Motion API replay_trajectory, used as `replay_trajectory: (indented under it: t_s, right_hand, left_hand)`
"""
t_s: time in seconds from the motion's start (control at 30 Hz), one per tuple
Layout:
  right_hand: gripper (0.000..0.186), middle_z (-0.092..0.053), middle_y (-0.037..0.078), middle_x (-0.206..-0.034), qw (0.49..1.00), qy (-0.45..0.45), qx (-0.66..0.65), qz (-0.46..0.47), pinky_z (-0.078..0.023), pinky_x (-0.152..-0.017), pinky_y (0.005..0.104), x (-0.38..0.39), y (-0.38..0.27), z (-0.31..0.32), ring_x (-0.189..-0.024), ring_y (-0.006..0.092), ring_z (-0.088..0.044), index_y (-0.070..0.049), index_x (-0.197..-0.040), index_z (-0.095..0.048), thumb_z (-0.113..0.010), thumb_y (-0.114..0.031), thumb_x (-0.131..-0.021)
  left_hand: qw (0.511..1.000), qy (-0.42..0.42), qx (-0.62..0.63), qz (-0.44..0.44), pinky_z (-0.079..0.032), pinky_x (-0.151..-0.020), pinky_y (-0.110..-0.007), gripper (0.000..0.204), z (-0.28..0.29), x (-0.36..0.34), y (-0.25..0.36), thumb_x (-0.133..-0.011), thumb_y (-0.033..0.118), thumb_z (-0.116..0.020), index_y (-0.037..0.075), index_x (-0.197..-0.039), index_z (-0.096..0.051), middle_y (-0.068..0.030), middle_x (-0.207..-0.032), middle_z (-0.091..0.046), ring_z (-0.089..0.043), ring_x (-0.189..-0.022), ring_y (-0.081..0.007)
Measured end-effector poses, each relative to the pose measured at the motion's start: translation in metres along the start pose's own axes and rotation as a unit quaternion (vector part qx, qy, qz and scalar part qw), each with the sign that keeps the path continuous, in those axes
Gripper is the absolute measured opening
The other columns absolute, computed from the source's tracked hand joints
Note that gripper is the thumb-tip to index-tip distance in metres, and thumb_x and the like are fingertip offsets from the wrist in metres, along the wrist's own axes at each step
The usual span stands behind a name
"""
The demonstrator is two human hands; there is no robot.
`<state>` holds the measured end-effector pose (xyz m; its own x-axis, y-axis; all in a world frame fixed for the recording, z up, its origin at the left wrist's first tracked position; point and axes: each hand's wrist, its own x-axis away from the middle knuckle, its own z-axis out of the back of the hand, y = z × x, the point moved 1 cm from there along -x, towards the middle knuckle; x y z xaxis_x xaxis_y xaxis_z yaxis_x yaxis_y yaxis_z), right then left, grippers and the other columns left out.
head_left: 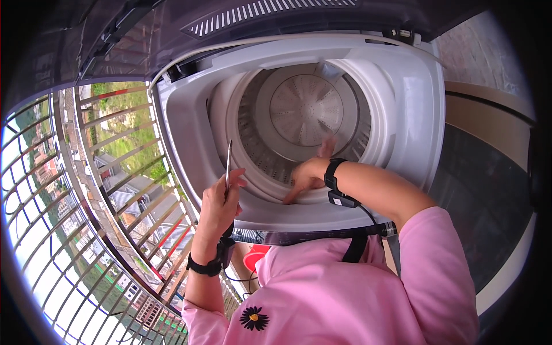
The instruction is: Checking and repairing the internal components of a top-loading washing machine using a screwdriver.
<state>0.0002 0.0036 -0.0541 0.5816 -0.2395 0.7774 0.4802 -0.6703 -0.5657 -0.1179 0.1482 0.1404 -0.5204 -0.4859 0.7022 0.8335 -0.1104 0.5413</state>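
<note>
Lined at left with metal bars [83,202]; pinches a slim metal tool [229,164] in the left hand [218,201], near the washing machine's [422,115] front left corner; reaches with the right hand [310,171], fingers spread, over the tub rim's [378,112] front edge; best to brace there, angling the tip clear of smooth, rounded plastic and perforated drum [253,133].
</note>
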Motion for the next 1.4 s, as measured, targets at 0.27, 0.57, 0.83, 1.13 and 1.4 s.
replay_trajectory:
  t_s: [0.27, 0.57, 0.83, 1.13, 1.4]
  right_hand:
    - [0.092, -0.067, 0.013, -0.074, 0.995, 0.092, 0.006, 0.025, -0.038, -0.086, 0.0474, -0.013, 0.016, 0.012, -0.077, 0.03, -0.064, 0.0, -0.083, -0.073, -0.067, -0.087, -0.054]
    - [0.102, -0.066, 0.016, -0.109, 0.983, 0.165, 0.084, 0.0, -0.026, -0.1, 0.0497, 0.015, 0.008, 0.025, -0.124, 0.0393, -0.044, -0.006, -0.097, -0.072, -0.063, -0.093, -0.045]
    - [0.106, -0.069, 0.014, -0.078, 0.981, 0.118, -0.01, 0.155, -0.05, -0.069, 0.0399, -0.021, 0.032, 0.019, -0.076, 0.0299, -0.066, 0.006, -0.085, -0.07, -0.059, -0.093, -0.052]
    - [0.097, -0.069, 0.013, -0.1, 0.988, 0.135, 0.068, 0.015, -0.023, -0.09, 0.0546, 0.017, 0.014, 0.027, -0.111, 0.037, -0.051, -0.006, -0.099, -0.072, -0.062, -0.09, -0.052]
    - [0.103, -0.07, 0.018, -0.09, 0.994, 0.072, 0.004, 0.087, -0.049, -0.079, 0.0421, 0.007, 0.021, 0.03, -0.088, 0.0349, -0.066, 0.007, -0.093, -0.071, -0.065, -0.088, -0.054]
  left_hand:
    - [0.972, -0.118, -0.181, -0.097, -0.053, -0.055, -0.03, 0.034, -0.01, -0.027, 0.0, -0.093, 0.006, -0.042, -0.002, -0.121, -0.06, -0.0123, -0.085, -0.069, -0.067, -0.062, -0.0179]
    - [0.918, -0.185, -0.305, -0.173, -0.053, -0.068, -0.042, 0.028, -0.042, -0.101, 0.007, -0.084, 0.009, -0.052, -0.001, -0.104, -0.067, -0.022, -0.081, -0.067, -0.068, -0.072, -0.0338]
    - [0.888, -0.325, -0.312, 0.094, -0.057, -0.059, -0.033, 0.029, -0.054, -0.139, 0.031, -0.086, 0.009, -0.051, 0.0, -0.108, -0.067, -0.0158, -0.101, -0.068, -0.071, -0.069, -0.0246]
    - [0.822, -0.384, -0.398, 0.132, -0.056, -0.057, -0.037, 0.029, -0.076, -0.16, 0.02, -0.081, 0.003, -0.049, -0.002, -0.102, -0.068, -0.0169, -0.092, -0.068, -0.07, -0.066, -0.0272]
    - [0.738, -0.446, -0.504, 0.045, -0.053, -0.053, -0.035, 0.021, -0.091, -0.172, 0.021, -0.067, 0.008, -0.055, 0.001, -0.081, -0.069, -0.0137, -0.075, -0.065, -0.067, -0.061, -0.0225]
